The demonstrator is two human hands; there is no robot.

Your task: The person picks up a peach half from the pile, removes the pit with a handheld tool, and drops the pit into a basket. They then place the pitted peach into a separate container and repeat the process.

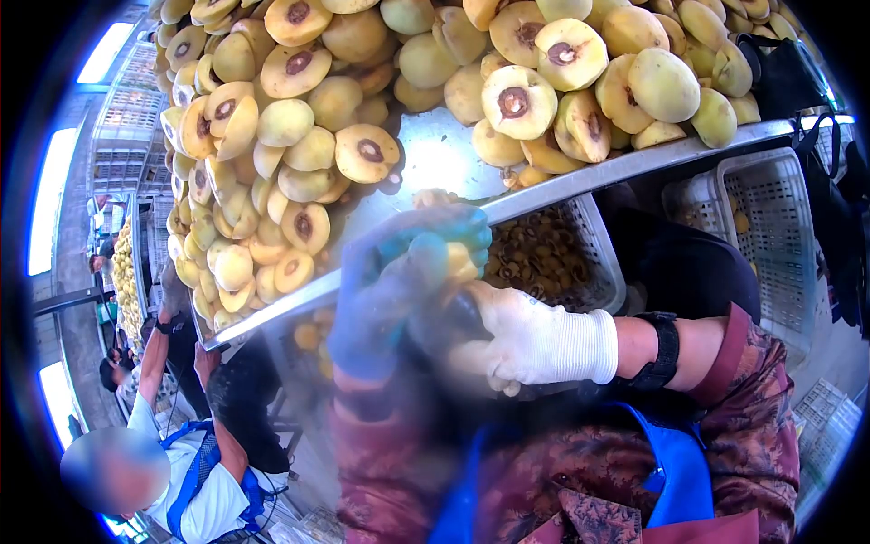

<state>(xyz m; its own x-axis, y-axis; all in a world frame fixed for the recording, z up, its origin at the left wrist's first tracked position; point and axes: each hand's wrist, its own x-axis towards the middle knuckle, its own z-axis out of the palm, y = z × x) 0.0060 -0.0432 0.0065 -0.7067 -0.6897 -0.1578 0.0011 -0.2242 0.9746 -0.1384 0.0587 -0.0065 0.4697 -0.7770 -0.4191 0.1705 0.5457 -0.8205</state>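
Note:
Halved yellow stone fruits, which look like peaches (367, 152), lie heaped on the metal table (421, 159), many with the brown pit in the cut face. My left hand (399, 272), in a blue-green glove and smeared by motion, is closed at the table's front edge. A small yellow fruit piece (460, 261) shows at its fingers. Close against it, my right hand (548, 335), in a white knitted glove, is closed around a dark, blurred thing (444, 322) whose kind I cannot make out. Both hands are held in front of my body, almost touching.
Below the table edge stands a white crate (603, 263) with brown pits and scraps in it. More white plastic crates (770, 208) are at the right. Another person (199, 462) works at the left, hands by the table's left end. The table's metal rim (625, 170) runs across.

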